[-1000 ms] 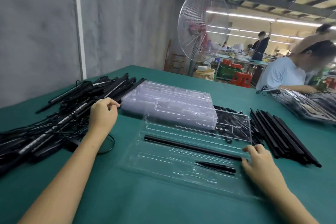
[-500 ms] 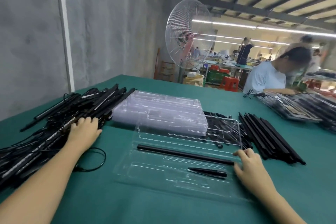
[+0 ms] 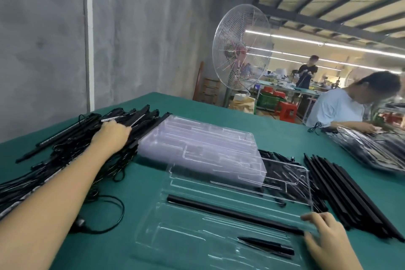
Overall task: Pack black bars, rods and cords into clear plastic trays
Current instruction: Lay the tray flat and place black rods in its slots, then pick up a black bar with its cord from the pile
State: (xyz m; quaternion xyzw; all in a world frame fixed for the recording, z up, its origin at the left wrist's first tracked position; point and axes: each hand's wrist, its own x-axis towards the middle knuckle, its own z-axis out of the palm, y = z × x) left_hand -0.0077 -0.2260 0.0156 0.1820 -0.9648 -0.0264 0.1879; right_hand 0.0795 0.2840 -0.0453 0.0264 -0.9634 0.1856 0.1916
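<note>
My left hand (image 3: 111,136) is out at 10 o'clock, lying on top of the big pile of bars and cords (image 3: 54,160). I see the back of it, but the fingers are tucked down into the pile, so I cannot tell if it has hold of a bar or just rests there.

My right hand (image 3: 328,239) is at 4 o'clock. Its fingers (image 3: 311,217) are spread and fairly flat on the right edge of the open tray (image 3: 197,232) - holding it down, not gripping anything.

The tray sits right in front of me at 6 o'clock. It has 1 long black bar (image 3: 230,212) in a slot and 1 small pointed black piece (image 3: 267,245) near the front. I think the tray is about half filled.

More things wait close by: a stack of clear trays (image 3: 203,149) at 12 o'clock and a neat row of black rods (image 3: 355,199) at 3 o'clock. A loose cord loop (image 3: 116,215) lies at 8 o'clock.

The bars look stiff and light, so I would take one near its middle to keep it level. The cords are soft and tangled - a pulled bar may drag others along, so lift slowly. The tray looks thin and bendy and may slide on the green table (image 3: 241,120), so a flat hand on its edge helps.
</note>
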